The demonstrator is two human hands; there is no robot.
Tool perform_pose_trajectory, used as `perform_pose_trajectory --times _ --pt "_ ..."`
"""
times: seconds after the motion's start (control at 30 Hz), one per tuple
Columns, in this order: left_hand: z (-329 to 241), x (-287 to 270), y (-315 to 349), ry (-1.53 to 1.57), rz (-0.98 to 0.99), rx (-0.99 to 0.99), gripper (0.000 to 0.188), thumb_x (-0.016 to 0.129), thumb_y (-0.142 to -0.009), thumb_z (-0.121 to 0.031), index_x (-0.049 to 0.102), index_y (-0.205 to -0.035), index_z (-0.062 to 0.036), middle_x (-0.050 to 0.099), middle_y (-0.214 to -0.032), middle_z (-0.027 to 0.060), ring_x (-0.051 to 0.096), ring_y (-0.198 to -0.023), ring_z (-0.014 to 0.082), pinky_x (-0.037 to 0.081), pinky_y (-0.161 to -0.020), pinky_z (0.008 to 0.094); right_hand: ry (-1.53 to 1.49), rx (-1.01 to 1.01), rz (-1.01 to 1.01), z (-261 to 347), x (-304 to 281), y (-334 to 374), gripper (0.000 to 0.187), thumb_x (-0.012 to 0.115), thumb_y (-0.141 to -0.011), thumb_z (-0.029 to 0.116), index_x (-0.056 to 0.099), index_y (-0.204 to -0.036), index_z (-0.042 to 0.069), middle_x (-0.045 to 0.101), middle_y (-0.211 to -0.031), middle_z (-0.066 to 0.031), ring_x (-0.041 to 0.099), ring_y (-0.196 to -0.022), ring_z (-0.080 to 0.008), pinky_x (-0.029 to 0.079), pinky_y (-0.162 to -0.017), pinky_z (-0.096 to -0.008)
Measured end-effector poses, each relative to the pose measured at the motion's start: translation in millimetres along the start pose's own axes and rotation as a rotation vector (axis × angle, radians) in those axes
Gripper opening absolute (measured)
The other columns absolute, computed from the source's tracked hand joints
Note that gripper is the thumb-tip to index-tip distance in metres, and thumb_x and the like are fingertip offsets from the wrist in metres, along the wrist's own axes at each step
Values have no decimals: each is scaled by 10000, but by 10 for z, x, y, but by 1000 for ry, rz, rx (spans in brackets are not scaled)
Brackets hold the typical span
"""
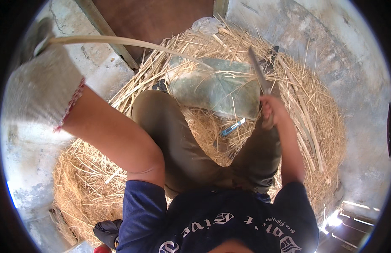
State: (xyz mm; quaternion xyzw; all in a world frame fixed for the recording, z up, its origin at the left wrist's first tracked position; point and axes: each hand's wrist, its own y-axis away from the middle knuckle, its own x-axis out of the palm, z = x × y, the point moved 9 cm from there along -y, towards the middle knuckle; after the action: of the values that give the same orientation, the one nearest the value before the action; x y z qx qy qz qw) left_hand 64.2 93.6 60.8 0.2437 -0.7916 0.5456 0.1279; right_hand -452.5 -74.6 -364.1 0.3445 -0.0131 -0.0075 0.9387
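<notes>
At the upper left, my left hand (39,71) wears a pale glove with a red-trimmed cuff, blurred by motion. It is closed on the end of a long, thin bamboo-like strip (119,40), which slants right until its far end lies over a greenish plastic-looking pad (212,90). My bare right hand (271,110) is closed round the handle of a long-bladed knife (258,69), its blade pointing up and away beside the pad's right edge. Between my legs, a blue utility knife (232,127) rests on the shavings.
Piles of straw-coloured shavings (87,173) surround me. Longer loose strips (303,114) lie at the right. A crumpled clear plastic bag (206,25) sits at the far side, near a brown panel (157,19). Dark cloth (107,232) lies at the lower left.
</notes>
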Motion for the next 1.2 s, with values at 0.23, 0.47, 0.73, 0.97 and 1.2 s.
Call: perform_pose_trajectory --times 0.23,0.47,0.73,0.97,1.2 --pt "702 588 140 186 -15 -182 334 456 -1002 -318 413 -712 -157 310 -572 -37 317 -489 105 271 -484 295 -55 173 353 -1167 781 566 306 731 -881 251 483 -735 149 403 -583 55 374 -439 -87 346 -436 -297" --pt "1258 1023 625 17 -156 -261 459 481 -1095 -490 500 -757 -179 341 -586 -67 317 -474 86 271 -445 270 -11 272 224 -1343 741 241 309 735 -871 256 483 -735 139 430 -622 45 372 -451 -96 371 -461 -322" --pt "1334 1254 656 176 74 -407 645 482 -1013 -686 311 -663 -172 215 -598 -30 182 -525 164 182 -528 341 195 -533 -26 -870 870 784 327 719 -909 235 599 -709 6 562 -559 -9 532 -496 -130 434 -507 -344" --pt "1339 1253 814 184 -10 -410 670 531 -969 -727 314 -652 -178 233 -605 -33 169 -520 161 165 -520 342 246 -250 180 -1157 1202 633 220 688 -875 140 616 -726 -5 555 -543 -48 541 -513 -146 418 -530 -353" --pt "1326 1061 714 152 -8 -378 674 579 -924 -748 365 -656 -168 253 -599 -28 238 -542 176 219 -546 349 345 -848 -32 -454 1092 1124 232 697 -850 141 600 -712 -18 570 -561 -84 594 -539 -198 430 -544 -380"
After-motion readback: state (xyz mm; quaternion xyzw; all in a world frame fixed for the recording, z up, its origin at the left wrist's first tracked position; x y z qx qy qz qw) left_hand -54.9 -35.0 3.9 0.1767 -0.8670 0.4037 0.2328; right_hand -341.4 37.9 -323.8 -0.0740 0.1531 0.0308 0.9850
